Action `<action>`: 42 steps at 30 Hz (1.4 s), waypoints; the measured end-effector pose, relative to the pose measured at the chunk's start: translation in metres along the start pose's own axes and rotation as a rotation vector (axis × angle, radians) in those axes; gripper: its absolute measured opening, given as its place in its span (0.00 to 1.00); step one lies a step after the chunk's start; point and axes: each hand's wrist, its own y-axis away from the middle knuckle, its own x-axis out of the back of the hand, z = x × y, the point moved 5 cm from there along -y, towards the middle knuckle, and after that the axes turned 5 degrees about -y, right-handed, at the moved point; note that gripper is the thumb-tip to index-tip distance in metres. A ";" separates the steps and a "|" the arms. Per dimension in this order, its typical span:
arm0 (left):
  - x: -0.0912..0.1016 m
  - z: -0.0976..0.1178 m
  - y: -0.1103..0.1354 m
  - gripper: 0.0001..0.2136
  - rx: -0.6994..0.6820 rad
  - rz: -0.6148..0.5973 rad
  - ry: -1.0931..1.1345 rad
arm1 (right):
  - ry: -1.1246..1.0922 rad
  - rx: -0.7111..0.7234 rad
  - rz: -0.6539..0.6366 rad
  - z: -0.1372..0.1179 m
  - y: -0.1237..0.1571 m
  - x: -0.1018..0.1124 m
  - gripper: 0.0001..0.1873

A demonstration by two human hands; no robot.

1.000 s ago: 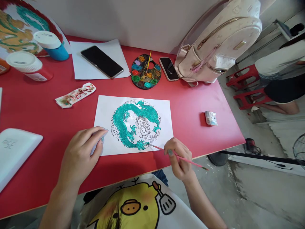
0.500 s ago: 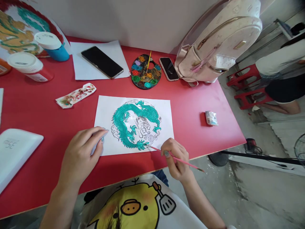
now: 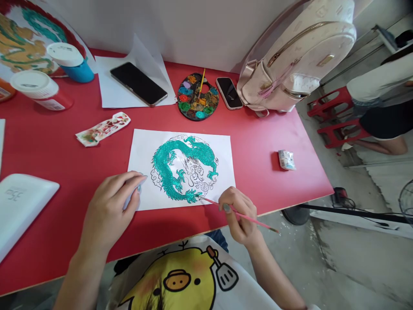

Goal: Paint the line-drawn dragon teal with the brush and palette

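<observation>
A sheet of white paper (image 3: 140, 150) lies on the red table, bearing a line-drawn dragon (image 3: 164, 174). Teal paint covers its body, legs and tail, while the head, ball and clouds are uncoloured. My right hand (image 3: 239, 215) grips a thin pink paintbrush (image 3: 258, 222) in its fingers. The brush tip touches the paper by the teal tail tuft, near the lower edge. At the sheet's left edge rests my left hand (image 3: 112, 202), thumb and bent fingers apart, pressing on the paper with nothing visibly held.
A paint palette (image 3: 190, 113) with a yellow brush stands behind the sheet, between two phones (image 3: 138, 84). Paint jars (image 3: 77, 71), a stained paper strip (image 3: 103, 129) and a white device (image 3: 26, 206) lie leftward. On the right are a backpack (image 3: 300, 56) and a small packet (image 3: 286, 159).
The far corner of the paper under the larger phone has lifted up. My right hand and the paintbrush have shifted very slightly right; my left hand stays in place.
</observation>
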 end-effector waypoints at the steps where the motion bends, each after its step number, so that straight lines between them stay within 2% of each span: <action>1: 0.000 0.000 0.000 0.14 0.006 -0.001 0.006 | 0.002 0.000 0.003 0.000 0.001 0.001 0.13; 5: 0.000 -0.001 -0.001 0.14 0.030 -0.010 0.025 | 0.018 -0.010 -0.018 0.002 0.002 0.001 0.13; 14: -0.001 -0.003 0.000 0.15 0.030 0.006 0.047 | -0.012 0.037 -0.063 0.000 -0.007 -0.017 0.12; 23: 0.000 0.002 0.000 0.14 -0.036 0.009 -0.021 | -0.025 0.016 -0.054 0.002 -0.005 -0.006 0.13; 32: -0.002 -0.003 0.002 0.14 0.018 0.010 0.022 | -0.023 0.020 -0.072 0.002 -0.004 -0.012 0.13; 42: -0.002 -0.003 0.002 0.15 0.011 0.014 0.015 | -0.041 0.012 -0.082 0.001 -0.005 -0.019 0.13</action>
